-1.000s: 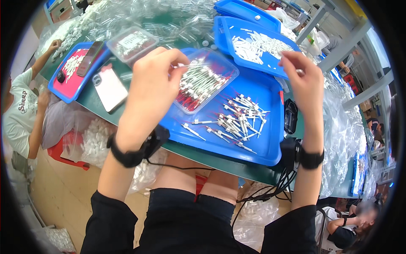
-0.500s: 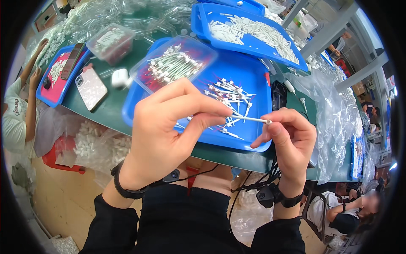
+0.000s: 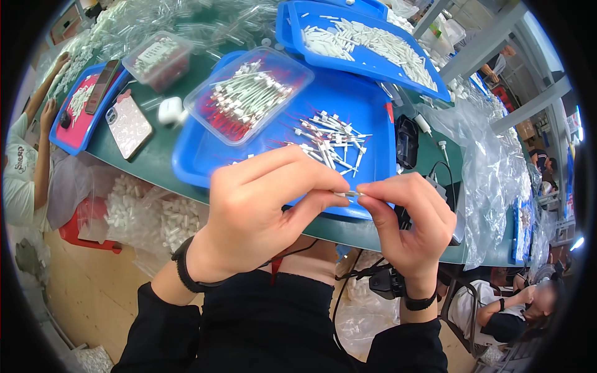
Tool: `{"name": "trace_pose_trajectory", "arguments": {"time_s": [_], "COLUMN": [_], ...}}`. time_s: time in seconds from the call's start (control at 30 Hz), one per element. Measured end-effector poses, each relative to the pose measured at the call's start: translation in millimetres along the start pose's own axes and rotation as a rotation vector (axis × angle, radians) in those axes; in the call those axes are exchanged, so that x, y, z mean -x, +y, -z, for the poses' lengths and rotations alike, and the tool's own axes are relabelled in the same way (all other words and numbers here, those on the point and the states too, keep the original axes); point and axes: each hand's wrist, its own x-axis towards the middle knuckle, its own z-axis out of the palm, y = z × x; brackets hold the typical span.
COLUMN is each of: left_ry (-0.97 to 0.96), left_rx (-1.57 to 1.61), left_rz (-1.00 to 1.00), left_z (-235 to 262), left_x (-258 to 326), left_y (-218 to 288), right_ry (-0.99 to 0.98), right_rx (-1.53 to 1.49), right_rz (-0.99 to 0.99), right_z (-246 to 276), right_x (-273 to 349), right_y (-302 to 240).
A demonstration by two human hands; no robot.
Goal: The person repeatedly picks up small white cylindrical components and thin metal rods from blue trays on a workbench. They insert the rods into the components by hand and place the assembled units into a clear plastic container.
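Both hands meet over the near edge of a blue tray [image 3: 186, 165]. My left hand [image 3: 255, 211] pinches a thin white stick-like piece [image 3: 351, 194] between thumb and fingertips. On its other end, the thumb and index finger of my right hand [image 3: 413, 214] are closed. Only a short length shows between the fingertips; the rest is hidden. Beyond my hands, loose white sticks with small white heads and red wires [image 3: 333, 143] lie in the tray. A see-through plastic box [image 3: 214, 127], filled with similar pieces, rests on the tray's left part.
Another blue tray [image 3: 376, 73] of short white tubes overlaps the far side. To the left are a white earbud case [image 3: 169, 110], a phone [image 3: 129, 125] and a second plastic box [image 3: 155, 78]. A black case [image 3: 407, 140] and plastic sheeting [image 3: 479, 174] lie right. A co-worker's hand [image 3: 48, 114] is far left.
My right hand has moved left and slightly down, bringing its fingertips close to my left hand's. Much less of the stick shows between them now.
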Motion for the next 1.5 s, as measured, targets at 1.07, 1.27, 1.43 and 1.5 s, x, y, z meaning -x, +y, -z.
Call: {"name": "trace_pose_trajectory", "arguments": {"time_s": [1.07,1.27,1.43,1.5], "left_ry": [-0.381,-0.399,-0.422,-0.405], "left_rx": [-0.514,-0.642,-0.642,-0.658], "left_rz": [0.348,0.484,0.535,0.502], "left_z": [51,46,48,46], "left_x": [-47,-48,-48,-47], "left_y": [-118,-121,-118,-115], "right_ry": [-0.120,-0.286,-0.281,-0.390], "right_rx": [0.426,0.383,0.432,0.387], "right_rz": [-0.415,-0.448,-0.496,-0.542], "right_z": [-21,-42,-45,-33], "right_x": [-119,-130,-136,-135], "right_y": [187,201,197,191]}}
